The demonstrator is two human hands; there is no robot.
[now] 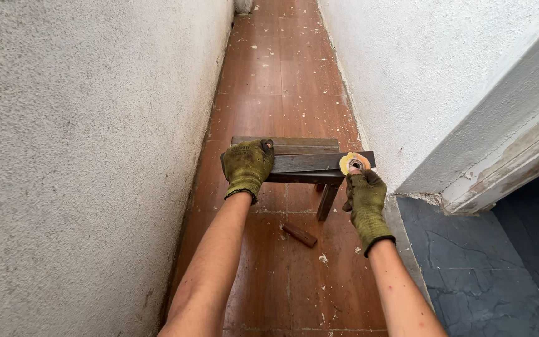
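While I stand in this narrow passage, the rough plastered wall (82, 156) runs close along my left. My left hand (246, 167), in a worn green glove, has its grip closed over the left end of a dark strip of wood (310, 161) that lies across the top of a small wooden bench (294, 145). The strip looks stiff and fairly light, a flat length that should not bend, though its smooth face might slide on the bench unless I press down; the end I hold seems the sensible place to steady it. Further right, my right hand (365, 201), gloved the same way, has its grip narrow, fingertips pinching a small round yellow disc (354, 163) against the strip's right end. The disc looks thin and light, easy to drop, so its rim is where I would keep hold. Below the bench, a short scrap of wood (299, 235) lies on the reddish plank floor (282, 75), which is speckled with pale flecks. On my right rises another white wall (419, 68), with dark stone paving (469, 268) at its foot.
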